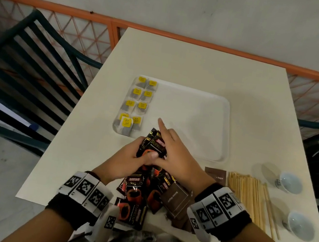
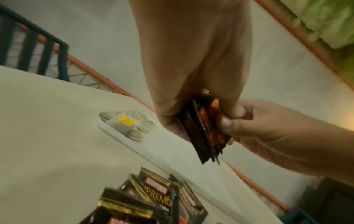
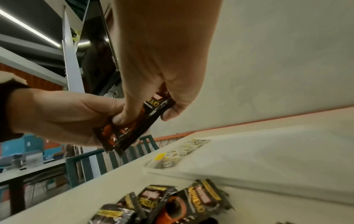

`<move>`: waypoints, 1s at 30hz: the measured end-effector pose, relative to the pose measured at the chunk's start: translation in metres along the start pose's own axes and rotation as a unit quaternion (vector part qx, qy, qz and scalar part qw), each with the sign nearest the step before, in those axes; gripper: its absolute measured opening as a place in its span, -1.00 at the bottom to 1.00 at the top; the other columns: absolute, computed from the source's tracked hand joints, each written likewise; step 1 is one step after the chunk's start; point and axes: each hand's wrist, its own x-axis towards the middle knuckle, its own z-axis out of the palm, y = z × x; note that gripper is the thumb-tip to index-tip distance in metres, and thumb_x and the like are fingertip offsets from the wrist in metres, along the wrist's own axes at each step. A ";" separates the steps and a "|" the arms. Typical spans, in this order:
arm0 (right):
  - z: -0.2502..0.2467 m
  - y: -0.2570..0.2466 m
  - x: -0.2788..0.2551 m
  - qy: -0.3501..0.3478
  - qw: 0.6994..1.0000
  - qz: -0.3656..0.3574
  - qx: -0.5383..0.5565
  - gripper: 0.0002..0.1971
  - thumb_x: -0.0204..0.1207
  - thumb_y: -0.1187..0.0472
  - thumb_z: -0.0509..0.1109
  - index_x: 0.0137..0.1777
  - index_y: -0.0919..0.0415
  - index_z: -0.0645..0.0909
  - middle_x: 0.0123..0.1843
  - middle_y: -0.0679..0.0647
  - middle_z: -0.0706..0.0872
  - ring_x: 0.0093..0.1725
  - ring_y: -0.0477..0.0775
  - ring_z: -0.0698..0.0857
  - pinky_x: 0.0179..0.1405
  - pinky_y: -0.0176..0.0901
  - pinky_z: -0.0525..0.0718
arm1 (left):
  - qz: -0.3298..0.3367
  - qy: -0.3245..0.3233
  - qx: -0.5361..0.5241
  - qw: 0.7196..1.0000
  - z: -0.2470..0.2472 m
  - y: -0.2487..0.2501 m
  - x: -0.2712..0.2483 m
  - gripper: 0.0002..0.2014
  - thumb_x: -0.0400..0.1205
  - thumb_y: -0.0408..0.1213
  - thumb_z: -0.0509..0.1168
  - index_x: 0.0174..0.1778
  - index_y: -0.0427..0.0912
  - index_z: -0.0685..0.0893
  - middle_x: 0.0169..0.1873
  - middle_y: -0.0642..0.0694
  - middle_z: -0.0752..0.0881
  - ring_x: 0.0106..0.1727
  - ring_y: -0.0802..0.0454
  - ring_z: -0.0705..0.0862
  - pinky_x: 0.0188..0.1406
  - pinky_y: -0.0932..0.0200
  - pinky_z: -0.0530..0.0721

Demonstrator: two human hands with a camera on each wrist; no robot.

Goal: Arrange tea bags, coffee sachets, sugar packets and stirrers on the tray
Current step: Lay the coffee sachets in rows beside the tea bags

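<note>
1. Loose coffee sachets (image 1: 137, 197): partly hidden beneath both wrists.
2. Sugar packets (image 1: 214, 175): print too small to read fully.
3. Held sachets (image 2: 203, 133): count unclear, edges overlapping.

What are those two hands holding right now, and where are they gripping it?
A small stack of black coffee sachets. The left hand grips its lower end, thumb across the front; the right hand pinches its right side.
</note>
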 end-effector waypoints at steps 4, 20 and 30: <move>0.018 -0.011 -0.006 0.028 0.997 0.037 0.058 0.06 0.37 -0.15 0.46 0.64 0.01 -0.23 0.38 -0.02 0.31 0.29 -0.18 0.34 0.33 -0.25 0.38 | -0.010 0.103 -0.052 0.993 -0.026 -0.010 -0.010 -0.82 0.64 -0.17 0.24 0.13 0.10 0.55 0.02 0.05 0.72 0.07 0.15 0.69 0.14 0.15 0.63; 0.079 0.001 -0.016 -0.205 0.906 -0.069 -0.365 -0.09 0.26 0.02 0.58 0.56 0.10 0.18 0.61 0.34 0.09 0.57 0.37 0.12 0.47 0.30 0.27 | -0.097 0.179 -0.126 0.971 -0.056 -0.039 -0.042 -0.78 0.64 -0.15 0.25 0.14 -0.17 0.57 -0.04 -0.10 0.74 -0.05 0.06 0.73 -0.23 0.32 0.68; 0.073 0.006 -0.002 -0.143 0.910 -0.012 -0.388 0.04 0.25 -0.12 0.56 0.59 0.23 0.06 0.49 0.27 0.31 0.45 0.32 0.31 0.41 0.17 0.30 | -0.105 0.171 -0.120 0.972 -0.054 -0.037 -0.037 -0.81 0.63 -0.13 0.26 0.08 -0.13 0.60 -0.02 -0.12 0.75 -0.02 0.03 0.74 -0.14 0.25 0.66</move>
